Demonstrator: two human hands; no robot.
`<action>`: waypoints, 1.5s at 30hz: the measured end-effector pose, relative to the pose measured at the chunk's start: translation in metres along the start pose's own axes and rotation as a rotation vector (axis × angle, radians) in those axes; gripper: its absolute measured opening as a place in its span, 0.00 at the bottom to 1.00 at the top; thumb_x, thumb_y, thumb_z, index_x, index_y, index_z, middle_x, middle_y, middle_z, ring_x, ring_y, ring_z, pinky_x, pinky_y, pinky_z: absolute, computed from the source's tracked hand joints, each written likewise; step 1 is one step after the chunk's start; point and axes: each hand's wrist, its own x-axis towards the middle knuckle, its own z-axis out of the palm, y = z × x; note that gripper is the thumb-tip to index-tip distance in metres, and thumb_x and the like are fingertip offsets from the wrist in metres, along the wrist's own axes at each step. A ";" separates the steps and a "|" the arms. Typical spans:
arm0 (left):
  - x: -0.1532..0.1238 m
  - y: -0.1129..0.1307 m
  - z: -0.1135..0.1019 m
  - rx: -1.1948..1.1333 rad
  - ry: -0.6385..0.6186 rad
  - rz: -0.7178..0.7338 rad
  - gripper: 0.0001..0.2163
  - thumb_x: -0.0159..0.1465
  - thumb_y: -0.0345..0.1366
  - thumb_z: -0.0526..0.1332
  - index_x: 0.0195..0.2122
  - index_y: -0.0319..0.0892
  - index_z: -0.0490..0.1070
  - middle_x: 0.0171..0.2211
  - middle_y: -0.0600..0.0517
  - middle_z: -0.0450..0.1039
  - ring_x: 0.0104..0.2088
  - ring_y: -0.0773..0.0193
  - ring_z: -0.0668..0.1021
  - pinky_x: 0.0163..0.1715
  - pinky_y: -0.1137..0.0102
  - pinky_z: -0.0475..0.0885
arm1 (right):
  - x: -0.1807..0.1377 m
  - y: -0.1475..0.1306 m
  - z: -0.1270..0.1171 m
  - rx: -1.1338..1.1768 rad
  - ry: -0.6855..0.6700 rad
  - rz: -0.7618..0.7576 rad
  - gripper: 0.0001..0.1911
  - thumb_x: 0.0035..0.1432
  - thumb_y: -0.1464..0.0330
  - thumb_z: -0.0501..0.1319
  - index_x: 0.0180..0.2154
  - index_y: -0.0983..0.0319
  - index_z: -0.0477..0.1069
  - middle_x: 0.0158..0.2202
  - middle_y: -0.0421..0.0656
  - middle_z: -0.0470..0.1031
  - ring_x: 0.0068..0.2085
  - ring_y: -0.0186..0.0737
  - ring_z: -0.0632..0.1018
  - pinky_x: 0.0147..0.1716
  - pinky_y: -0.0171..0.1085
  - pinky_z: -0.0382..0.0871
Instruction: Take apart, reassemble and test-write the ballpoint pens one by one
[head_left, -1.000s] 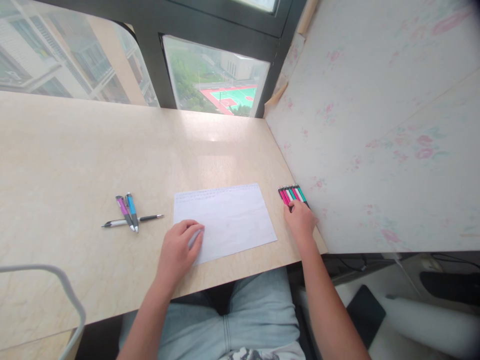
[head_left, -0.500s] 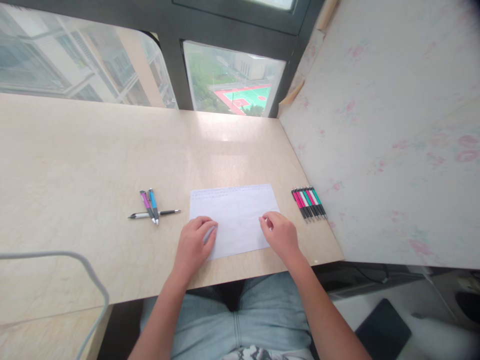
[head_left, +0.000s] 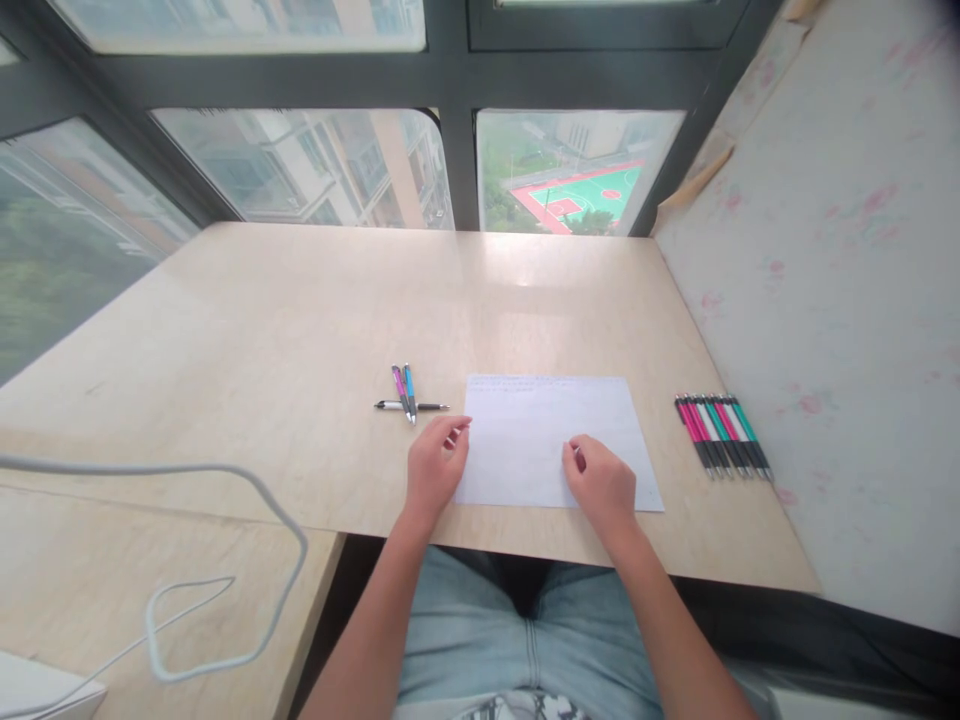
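A white sheet of paper (head_left: pixel 517 440) lies flat on the table, with lines of handwriting along its top edge. My left hand (head_left: pixel 437 468) is at the sheet's left edge, its fingers loosely bent and thumb apart, holding nothing visible. Over the right half of the paper, my right hand (head_left: pixel 602 482) is curled into a loose fist, thumb against the fingers. No pen shows in it. Beyond my left hand, a purple pen (head_left: pixel 400 388) and a blue pen (head_left: pixel 409 388) lie across a white-and-black pen (head_left: pixel 433 406).
Several pink, white and green pens (head_left: pixel 720 435) lie side by side at the right, near the papered wall (head_left: pixel 840 300). A grey cable (head_left: pixel 262 490) loops over the lower left table (head_left: pixel 360 290). Windows (head_left: pixel 300 165) stand behind.
The view has swung left, so things appear farther right. My left hand has slid off the paper toward its left edge, and its thumb and fingers have parted. The sheet has turned slightly.
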 end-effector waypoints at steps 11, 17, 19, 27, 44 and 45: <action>0.026 -0.020 -0.045 0.603 0.146 -0.289 0.11 0.62 0.46 0.58 0.38 0.45 0.69 0.31 0.51 0.77 0.30 0.58 0.76 0.28 0.68 0.61 | 0.002 -0.001 -0.002 0.041 -0.003 0.020 0.10 0.63 0.66 0.55 0.31 0.60 0.71 0.27 0.39 0.75 0.27 0.35 0.72 0.26 0.35 0.50; 0.035 -0.020 -0.042 0.707 0.079 -0.353 0.15 0.60 0.53 0.58 0.36 0.47 0.68 0.29 0.52 0.77 0.32 0.53 0.77 0.27 0.67 0.60 | 0.005 -0.004 -0.004 0.051 -0.005 0.030 0.11 0.63 0.66 0.54 0.30 0.60 0.71 0.27 0.41 0.76 0.28 0.36 0.73 0.26 0.35 0.51; 0.039 -0.022 -0.042 0.710 0.063 -0.356 0.15 0.60 0.52 0.58 0.35 0.47 0.68 0.29 0.51 0.77 0.32 0.52 0.77 0.28 0.66 0.61 | 0.006 -0.003 -0.004 0.056 -0.013 0.034 0.11 0.63 0.66 0.54 0.30 0.60 0.71 0.27 0.41 0.76 0.28 0.36 0.73 0.26 0.35 0.51; 0.048 -0.022 -0.046 0.712 -0.017 -0.404 0.16 0.58 0.54 0.58 0.36 0.46 0.69 0.30 0.50 0.77 0.34 0.50 0.78 0.30 0.64 0.64 | 0.008 -0.003 -0.005 0.072 -0.033 0.056 0.10 0.63 0.66 0.55 0.30 0.59 0.71 0.28 0.40 0.76 0.28 0.35 0.73 0.26 0.35 0.52; 0.035 -0.012 -0.038 -0.286 -0.031 -0.521 0.14 0.55 0.45 0.64 0.35 0.40 0.72 0.24 0.53 0.73 0.25 0.64 0.75 0.27 0.70 0.69 | 0.007 -0.003 -0.006 0.143 -0.022 0.078 0.11 0.62 0.66 0.55 0.31 0.59 0.73 0.28 0.41 0.76 0.29 0.37 0.74 0.27 0.34 0.55; 0.030 -0.005 -0.031 -0.388 -0.079 -0.522 0.13 0.55 0.45 0.65 0.34 0.40 0.71 0.24 0.53 0.73 0.24 0.66 0.73 0.27 0.71 0.69 | 0.008 -0.002 -0.006 0.159 -0.022 0.085 0.11 0.62 0.65 0.55 0.31 0.59 0.73 0.27 0.41 0.76 0.29 0.37 0.74 0.27 0.34 0.56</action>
